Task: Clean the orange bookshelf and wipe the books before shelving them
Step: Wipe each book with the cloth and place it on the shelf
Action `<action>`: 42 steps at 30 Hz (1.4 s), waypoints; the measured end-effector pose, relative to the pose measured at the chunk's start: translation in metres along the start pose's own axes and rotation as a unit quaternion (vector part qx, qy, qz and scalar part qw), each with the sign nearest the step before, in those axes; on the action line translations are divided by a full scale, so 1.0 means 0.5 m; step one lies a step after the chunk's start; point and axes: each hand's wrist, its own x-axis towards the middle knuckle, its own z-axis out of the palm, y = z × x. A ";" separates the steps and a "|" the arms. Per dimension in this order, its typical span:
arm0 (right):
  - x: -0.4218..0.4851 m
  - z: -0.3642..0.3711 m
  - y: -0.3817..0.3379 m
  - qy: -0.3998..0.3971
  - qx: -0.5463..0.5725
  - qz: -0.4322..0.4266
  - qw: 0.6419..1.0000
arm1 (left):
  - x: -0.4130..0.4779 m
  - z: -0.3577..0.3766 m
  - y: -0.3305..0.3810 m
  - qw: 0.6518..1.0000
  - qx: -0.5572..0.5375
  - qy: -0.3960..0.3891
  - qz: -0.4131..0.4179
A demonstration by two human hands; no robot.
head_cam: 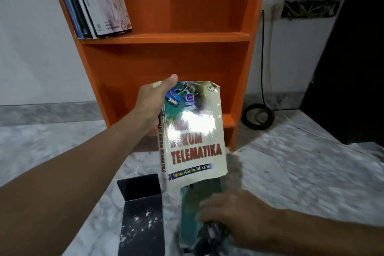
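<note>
Right hand (234, 214): on green book (188, 203), grip unclear to me. Left hand (153, 102): pinches Telematika book (195, 135) by one corner; I fear slipping.

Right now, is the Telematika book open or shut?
Shut: the Telematika book shows its cover closed over the pages; left hand grips its top corner.
</note>
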 end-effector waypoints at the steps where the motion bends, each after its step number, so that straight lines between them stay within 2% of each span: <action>1: 0.002 -0.026 -0.001 0.005 0.057 0.037 0.998 | 0.000 -0.005 -0.002 1.000 0.005 0.002 -0.001; 3: 0.029 -0.101 0.005 0.149 0.064 0.061 0.985 | -0.003 -0.008 -0.004 1.000 -0.001 -0.005 -0.005; 5: 0.070 -0.197 0.034 0.328 0.035 0.066 0.942 | -0.006 -0.003 -0.003 1.000 0.002 -0.025 -0.004; 7: 0.115 -0.267 0.063 0.402 -0.052 0.099 0.909 | -0.006 0.007 0.003 0.999 -0.003 -0.036 0.000; 8: 0.132 -0.276 0.079 0.384 -0.079 0.132 0.910 | -0.005 0.013 0.008 0.999 -0.006 -0.034 0.005; 10: 0.136 -0.226 0.098 0.300 -0.085 0.173 0.934 | -0.008 0.022 0.020 0.999 -0.018 -0.025 0.012; 11: 0.118 -0.171 0.093 0.271 -0.090 0.160 0.945 | -0.009 0.023 0.024 0.999 -0.031 -0.024 0.012; 13: 0.058 -0.053 0.071 0.226 -0.147 0.081 0.960 | -0.010 0.016 0.027 0.998 -0.051 -0.021 0.010; 15: -0.004 0.029 0.063 0.101 -0.191 0.022 0.976 | -0.009 0.003 0.027 0.999 -0.047 -0.007 0.020; 17: -0.041 0.060 0.058 -0.078 -0.131 0.037 0.988 | -0.007 -0.007 0.025 0.999 -0.036 0.003 0.024; 18: -0.051 0.068 0.058 -0.129 -0.078 0.066 0.986 | -0.006 -0.009 0.025 0.999 -0.038 0.006 0.023; 19: -0.053 0.072 0.061 -0.148 -0.032 0.100 0.983 | -0.005 -0.009 0.025 0.999 -0.041 0.006 0.022; 22: -0.029 0.070 0.075 -0.107 0.098 0.175 0.974 | 0.002 -0.002 0.022 0.998 -0.051 0.008 0.029; 24: 0.000 0.069 0.090 -0.113 0.209 0.213 0.948 | 0.006 0.007 0.023 0.998 -0.055 0.010 0.037; 26: 0.035 0.079 0.109 -0.156 0.267 0.242 0.920 | 0.011 0.014 0.025 0.997 -0.061 0.017 0.041; 29: 0.081 0.122 0.136 -0.213 0.266 0.273 0.900 | 0.021 0.017 0.017 0.996 -0.068 0.028 0.043; 35: 0.120 0.170 0.158 -0.196 0.277 0.359 0.870 | 0.037 0.003 -0.033 0.999 -0.038 0.028 0.024; 36: 0.117 0.163 0.167 -0.173 0.310 0.380 0.854 | 0.039 -0.003 -0.040 0.999 -0.036 0.026 0.017; 37: 0.115 0.156 0.180 -0.110 0.360 0.390 0.841 | 0.040 -0.009 -0.047 0.999 -0.033 0.025 0.013; 38: 0.116 0.145 0.195 -0.046 0.411 0.411 0.812 | 0.041 -0.016 -0.052 0.999 -0.029 0.023 0.009; 40: 0.123 0.124 0.242 0.074 0.505 0.469 0.721 | 0.041 -0.027 -0.061 0.999 -0.026 0.022 0.000; 42: 0.139 0.092 0.267 0.178 0.615 0.469 0.608 | 0.041 -0.033 -0.067 0.999 -0.028 0.024 -0.009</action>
